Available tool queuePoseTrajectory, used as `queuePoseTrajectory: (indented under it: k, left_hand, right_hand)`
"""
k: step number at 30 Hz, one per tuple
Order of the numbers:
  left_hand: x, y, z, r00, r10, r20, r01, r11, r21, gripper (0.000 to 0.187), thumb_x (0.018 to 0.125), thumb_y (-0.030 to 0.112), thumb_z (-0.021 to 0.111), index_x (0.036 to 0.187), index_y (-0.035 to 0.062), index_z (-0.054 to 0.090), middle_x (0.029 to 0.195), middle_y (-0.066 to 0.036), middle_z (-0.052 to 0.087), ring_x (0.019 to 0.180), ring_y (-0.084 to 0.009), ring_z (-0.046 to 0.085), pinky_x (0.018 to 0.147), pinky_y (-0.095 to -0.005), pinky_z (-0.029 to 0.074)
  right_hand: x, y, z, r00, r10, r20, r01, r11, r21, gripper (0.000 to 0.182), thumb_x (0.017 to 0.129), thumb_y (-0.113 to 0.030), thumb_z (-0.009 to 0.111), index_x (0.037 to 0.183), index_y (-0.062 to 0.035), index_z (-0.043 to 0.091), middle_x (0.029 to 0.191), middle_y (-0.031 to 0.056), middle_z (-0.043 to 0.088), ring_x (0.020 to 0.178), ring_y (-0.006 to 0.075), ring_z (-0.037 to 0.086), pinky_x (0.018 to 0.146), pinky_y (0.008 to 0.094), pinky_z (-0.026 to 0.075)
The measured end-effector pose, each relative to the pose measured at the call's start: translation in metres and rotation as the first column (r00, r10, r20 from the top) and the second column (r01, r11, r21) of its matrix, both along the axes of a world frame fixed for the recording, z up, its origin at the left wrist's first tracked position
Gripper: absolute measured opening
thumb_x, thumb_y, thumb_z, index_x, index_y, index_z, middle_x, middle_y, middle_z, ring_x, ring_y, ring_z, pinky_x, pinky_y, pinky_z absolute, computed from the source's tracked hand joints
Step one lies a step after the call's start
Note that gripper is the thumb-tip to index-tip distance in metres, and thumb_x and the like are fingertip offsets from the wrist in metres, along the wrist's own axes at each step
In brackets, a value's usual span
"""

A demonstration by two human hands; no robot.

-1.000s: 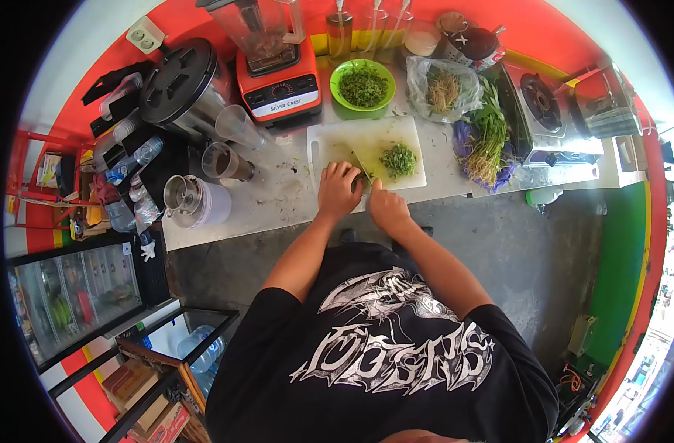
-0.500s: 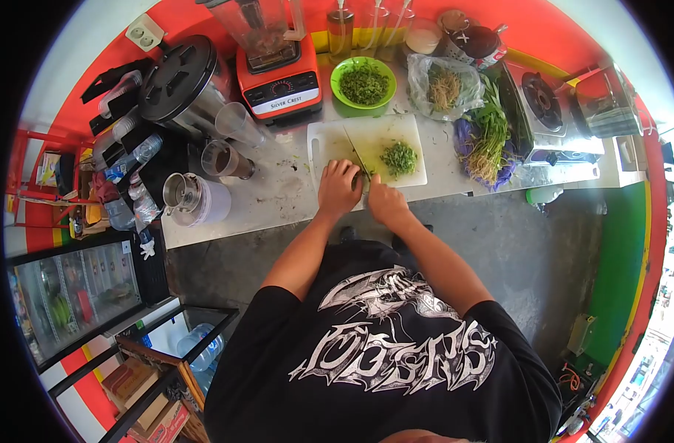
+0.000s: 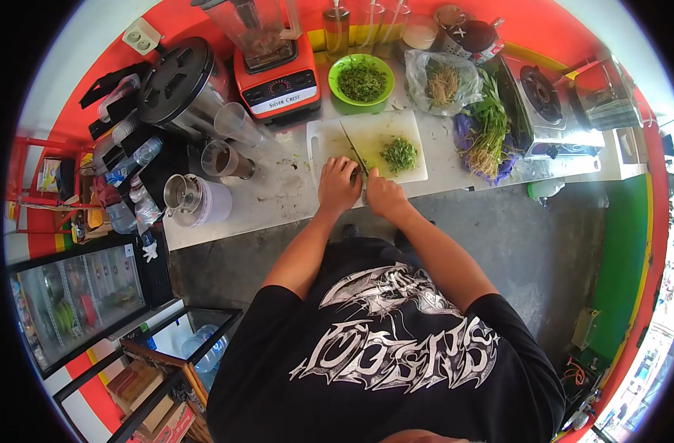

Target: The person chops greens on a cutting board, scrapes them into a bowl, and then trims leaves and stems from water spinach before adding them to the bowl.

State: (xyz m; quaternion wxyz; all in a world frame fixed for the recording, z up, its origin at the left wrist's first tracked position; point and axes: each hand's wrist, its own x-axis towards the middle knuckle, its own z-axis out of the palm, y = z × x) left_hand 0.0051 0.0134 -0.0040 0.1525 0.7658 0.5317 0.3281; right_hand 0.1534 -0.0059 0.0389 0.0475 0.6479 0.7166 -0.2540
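As the knife (image 3: 355, 147), probably light and stiff, slants across the cutting board (image 3: 321, 134), the right hand (image 3: 385, 196) clamps its fingers round the handle, the safest hold; I cannot tell if the left hand (image 3: 340, 187) grips anything.

Green chopped leaves (image 3: 399, 154) on a white cutting board (image 3: 329, 131)

We observe a yellow-green tint across the cutting board, a lime-green bowl (image 3: 359, 101) of darker green herbs (image 3: 362, 79), and an orange-red blender (image 3: 305, 57) with a black control panel (image 3: 278, 88). We note a red wall (image 3: 492, 15) with a yellow band (image 3: 525, 53), purple wrapping (image 3: 464, 133) beside a green bunch (image 3: 492, 118) with tan roots (image 3: 488, 159), and a black shirt (image 3: 396, 331) bearing white-and-grey lettering (image 3: 403, 358).
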Motion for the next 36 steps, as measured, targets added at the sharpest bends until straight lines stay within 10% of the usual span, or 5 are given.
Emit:
queuePoseTrajectory:
  k: [23,36]
  left_hand:
    - [-0.019,-0.002,0.015,0.998,-0.046,0.034,0.046,0.999,-0.009,0.031,0.077,0.018,0.077,0.105,0.0122,0.065,0.11,-0.006,0.061,0.112,-0.0309,0.051,0.098,-0.0436,0.04]
    - [-0.021,-0.007,-0.003,0.999,-0.04,0.006,0.04,0.999,0.03,0.016,0.086,0.02,0.069,0.1,0.0113,0.068,0.103,-0.004,0.06,0.104,-0.0283,0.053,0.091,-0.0424,0.041]
  right_hand:
    - [0.026,-0.008,-0.005,0.976,-0.215,-0.021,0.216,0.973,0.085,0.02,0.098,-0.013,0.05,0.11,0.001,0.044,0.095,0.0314,0.07,0.091,0.0486,0.07,0.082,0.0556,0.055]
    - [0.003,-0.021,-0.003,0.991,-0.029,-0.131,0.039,0.996,0.074,0.027,0.1,-0.022,0.054,0.107,0.003,0.047,0.09,0.0326,0.069,0.085,0.05,0.069,0.078,0.0572,0.055]
